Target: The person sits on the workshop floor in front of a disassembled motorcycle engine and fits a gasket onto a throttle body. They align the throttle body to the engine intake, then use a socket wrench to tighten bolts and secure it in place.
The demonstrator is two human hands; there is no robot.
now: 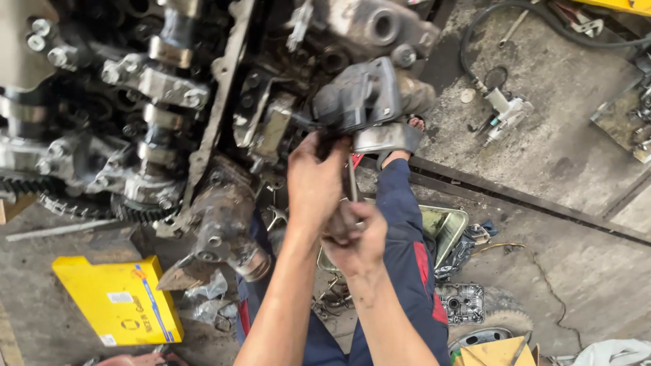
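we have the left hand (313, 181) reaching up at the grey housing (359, 98) on the engine block (169, 102), its fingers' state unclear; right hand (356, 237) fingers clamp a greasy tool (351, 183). we judge oil could make it slip, dropping onto our leg (400, 224).

The right hand (356, 237) hides most of a dark tool, and the engine block (135, 102) is cut off at the top edge.

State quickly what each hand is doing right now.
Left hand: closed around the dark engine part.
Right hand: closed on a greasy tool handle.
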